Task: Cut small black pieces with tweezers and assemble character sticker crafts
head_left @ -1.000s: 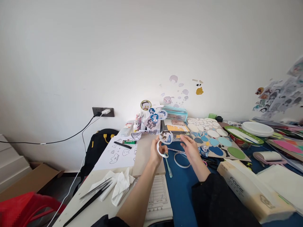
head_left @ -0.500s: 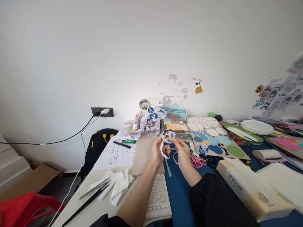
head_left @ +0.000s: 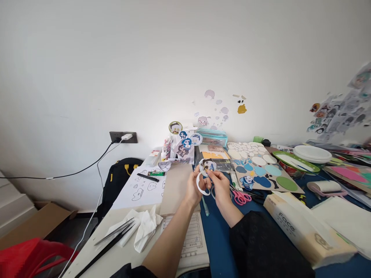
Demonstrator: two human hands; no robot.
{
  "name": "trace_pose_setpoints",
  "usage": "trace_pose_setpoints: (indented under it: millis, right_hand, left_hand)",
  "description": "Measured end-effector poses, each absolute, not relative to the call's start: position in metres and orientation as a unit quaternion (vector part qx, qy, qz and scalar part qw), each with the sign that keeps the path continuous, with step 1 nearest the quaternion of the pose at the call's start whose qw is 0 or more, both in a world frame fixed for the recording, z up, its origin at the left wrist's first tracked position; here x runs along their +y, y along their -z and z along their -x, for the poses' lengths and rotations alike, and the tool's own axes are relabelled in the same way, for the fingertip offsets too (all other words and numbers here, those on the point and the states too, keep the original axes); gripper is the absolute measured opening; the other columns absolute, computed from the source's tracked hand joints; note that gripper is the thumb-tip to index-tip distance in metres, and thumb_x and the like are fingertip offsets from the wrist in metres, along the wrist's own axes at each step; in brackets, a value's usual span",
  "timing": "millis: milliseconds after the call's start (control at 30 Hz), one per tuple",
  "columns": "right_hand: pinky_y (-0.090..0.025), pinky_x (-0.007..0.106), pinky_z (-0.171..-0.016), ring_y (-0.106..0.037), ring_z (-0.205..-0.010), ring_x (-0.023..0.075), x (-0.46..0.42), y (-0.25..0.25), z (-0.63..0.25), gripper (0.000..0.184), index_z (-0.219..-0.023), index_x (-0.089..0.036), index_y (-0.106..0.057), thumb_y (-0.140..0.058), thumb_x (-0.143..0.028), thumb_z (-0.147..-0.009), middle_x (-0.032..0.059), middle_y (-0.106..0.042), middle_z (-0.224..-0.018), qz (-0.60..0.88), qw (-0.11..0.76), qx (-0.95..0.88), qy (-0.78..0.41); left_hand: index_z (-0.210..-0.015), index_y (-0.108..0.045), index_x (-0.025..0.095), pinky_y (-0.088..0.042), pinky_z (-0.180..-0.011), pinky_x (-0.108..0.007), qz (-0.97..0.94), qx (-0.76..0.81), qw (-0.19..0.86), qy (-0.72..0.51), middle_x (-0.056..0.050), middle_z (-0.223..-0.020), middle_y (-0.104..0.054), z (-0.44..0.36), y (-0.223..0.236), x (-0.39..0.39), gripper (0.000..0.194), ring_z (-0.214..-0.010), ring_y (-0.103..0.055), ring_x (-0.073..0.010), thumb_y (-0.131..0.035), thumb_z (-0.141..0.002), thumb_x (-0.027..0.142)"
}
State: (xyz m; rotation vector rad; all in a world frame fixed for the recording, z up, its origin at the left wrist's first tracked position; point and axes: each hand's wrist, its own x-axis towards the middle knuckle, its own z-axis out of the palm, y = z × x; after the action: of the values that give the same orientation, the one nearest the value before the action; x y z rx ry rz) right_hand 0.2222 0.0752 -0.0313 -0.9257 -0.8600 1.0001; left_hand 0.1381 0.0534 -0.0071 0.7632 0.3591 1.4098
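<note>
In front of me a small round paper cutout (head_left: 210,164) with a printed cartoon figure is held up between both hands. My left hand (head_left: 193,190) is closed on its left side. A curved white strip (head_left: 200,187), shaped like a partial ring, hangs by the left fingers; whether it joins the cutout I cannot tell. Thumb and fingertips of my right hand (head_left: 222,190) pinch the cutout's lower right edge. Pink-handled scissors (head_left: 242,197) lie just right of the right hand, and a pale teal pen (head_left: 205,207) rests on the blue mat below.
Tweezers (head_left: 116,231) lie across crumpled tissue (head_left: 147,228) at the front left. To the right are a tissue pack (head_left: 307,227) and a board of coloured paper shapes (head_left: 278,190). A clear pencil case (head_left: 213,138) stands at the back, near the wall.
The view has shifted slightly. My hands stay on the cutout, the right fingers sitting a little lower and further left over it, while the white strip's curve has turned slightly.
</note>
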Motion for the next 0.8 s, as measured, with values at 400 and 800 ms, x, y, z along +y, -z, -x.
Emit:
trace_pose_setpoints:
  millis: [400, 800]
  right_hand:
    - [-0.034, 0.024, -0.047, -0.046, -0.048, 0.0098, 0.0769, 0.0288, -0.2273, 0.038, -0.056, -0.018, -0.053, -0.081, -0.041, -0.047, -0.0061, -0.050, -0.049, 0.448, 0.674, -0.371, -0.455]
    - [-0.039, 0.027, -0.047, -0.055, -0.049, 0.0157, 0.0847, 0.0309, -0.2298, 0.038, -0.066, -0.015, -0.066, -0.080, -0.045, -0.048, 0.0015, -0.062, -0.054, 0.399, 0.632, -0.410, -0.524]
  left_hand:
    - [-0.083, -0.050, 0.021, -0.030, -0.046, -0.025, -0.305, 0.121, 0.714, -0.619, 0.002, -0.065, -0.053, -0.1346, 0.0036, 0.0511, 0.017, -0.038, -0.041, -0.0103, -0.047, -0.071, 0.031]
    - [-0.080, -0.050, 0.020, -0.028, -0.044, -0.025, -0.333, 0.129, 0.716, -0.600, 0.002, -0.059, -0.050, -0.1362, 0.0019, 0.0518, 0.018, -0.036, -0.039, -0.0103, -0.045, -0.072, 0.034]
